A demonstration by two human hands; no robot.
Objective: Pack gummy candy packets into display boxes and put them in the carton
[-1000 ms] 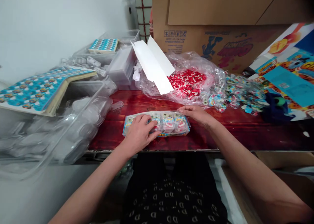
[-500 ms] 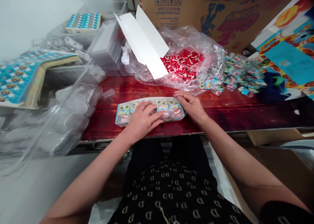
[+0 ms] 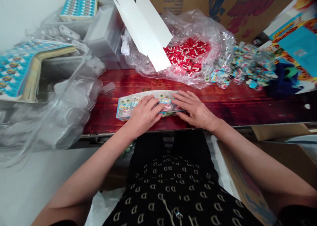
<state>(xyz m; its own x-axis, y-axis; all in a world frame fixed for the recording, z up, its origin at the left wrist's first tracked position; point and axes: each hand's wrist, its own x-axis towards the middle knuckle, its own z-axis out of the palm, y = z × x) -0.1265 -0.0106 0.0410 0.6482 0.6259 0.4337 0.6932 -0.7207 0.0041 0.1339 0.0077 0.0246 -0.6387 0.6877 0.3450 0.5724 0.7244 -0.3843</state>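
A long, shallow display box point(image 3: 143, 94) with blue printed sides lies on the red table in front of me. In it sits a row of small clear packs point(image 3: 124, 105) with colourful labels and candy pieces. My left hand point(image 3: 146, 113) rests on the middle packs, palm down and fingers stretched out. Over the box's right end lies my right hand point(image 3: 192, 109), its fingers spread across the packs there and its thumb at the near side. The packs beneath both hands are partly hidden.
Behind the box, a clear plastic bag holds red-and-white candies point(image 3: 190, 54), with a folded white card point(image 3: 146, 27) leaning over it. Small filled packs point(image 3: 252, 65) are heaped at right. Clear plastic containers point(image 3: 74, 94) and blue printed sheets point(image 3: 17, 74) crowd the left. A cardboard carton point(image 3: 195, 1) stands behind.
My right hand has gone from pinching at the box's right end to lying spread over the packs there. My left hand stays on the middle packs. The camera view has shifted slightly.
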